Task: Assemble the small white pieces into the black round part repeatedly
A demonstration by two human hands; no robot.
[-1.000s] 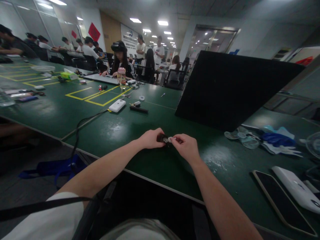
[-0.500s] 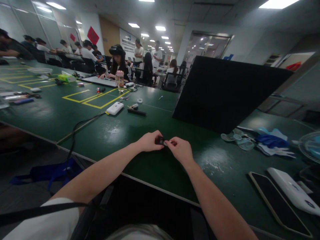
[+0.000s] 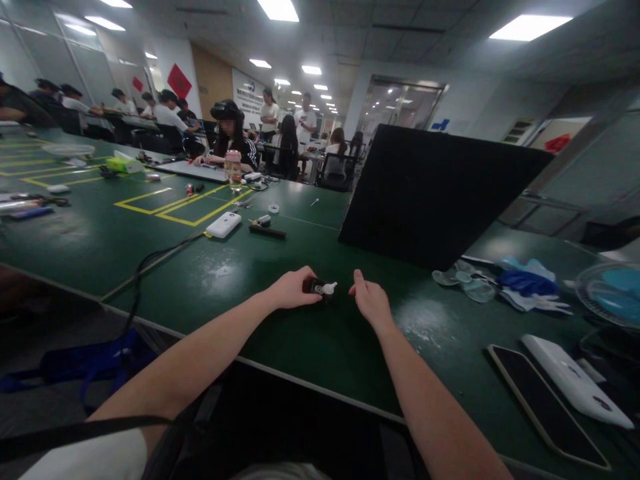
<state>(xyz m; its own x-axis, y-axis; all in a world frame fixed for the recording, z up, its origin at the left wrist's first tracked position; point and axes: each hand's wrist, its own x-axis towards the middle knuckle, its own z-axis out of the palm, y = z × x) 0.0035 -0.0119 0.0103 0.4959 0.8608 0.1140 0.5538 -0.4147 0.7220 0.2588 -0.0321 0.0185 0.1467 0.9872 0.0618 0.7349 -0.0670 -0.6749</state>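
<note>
Dark object (partly hidden), roughly crosswise, white end rightward.

A: how's the light on your feed?

B: Dim overall from my remote seat tbh. Ceiling panels blow out near 12 and 2 o'clock, and the green tabletop throws milky glare at 4 and just below 9.

A: sharp at least?

B: Meh, kinda soft. The dark part in the left hand is mush to me. Black panel around 2:30 shows almost no detail, 6 o'clock sinks into shadow, and wide-angle stretch pulls the phone long near 4.
</note>
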